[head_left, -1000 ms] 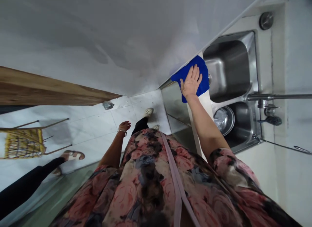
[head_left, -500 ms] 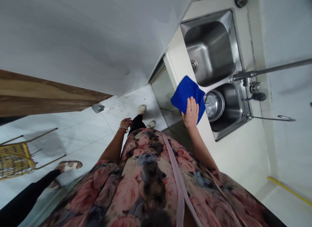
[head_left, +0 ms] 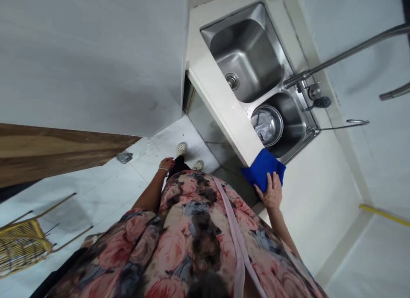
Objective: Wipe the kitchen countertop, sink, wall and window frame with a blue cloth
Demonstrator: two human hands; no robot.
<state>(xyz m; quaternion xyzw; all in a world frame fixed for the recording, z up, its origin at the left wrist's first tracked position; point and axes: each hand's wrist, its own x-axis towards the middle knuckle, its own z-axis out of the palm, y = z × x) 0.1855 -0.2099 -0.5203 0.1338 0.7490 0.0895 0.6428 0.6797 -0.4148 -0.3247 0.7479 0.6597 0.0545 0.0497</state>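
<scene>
My right hand (head_left: 272,191) presses a blue cloth (head_left: 263,170) onto the counter's front edge, beside the near corner of the double sink. The thumb is spread from the fingers, which rest over the cloth; one part of the cloth hangs past the edge. The cream counter (head_left: 221,95) runs along the sink. Down at my side hangs my left hand (head_left: 167,163), wearing a bracelet, with its fingers loose and nothing seen in them.
The far basin (head_left: 250,54) shows its drain. In the near basin sits a round metal pot (head_left: 275,125) with clear plastic in it. A faucet (head_left: 293,80) and a thin hooked tap (head_left: 339,127) rise behind. A yellow woven chair (head_left: 25,242) and a person's leg are at lower left.
My right hand has slid the blue cloth along the counter edge toward my body, from the middle of the sink to its near corner. My view has shifted; my left hand still hangs.
</scene>
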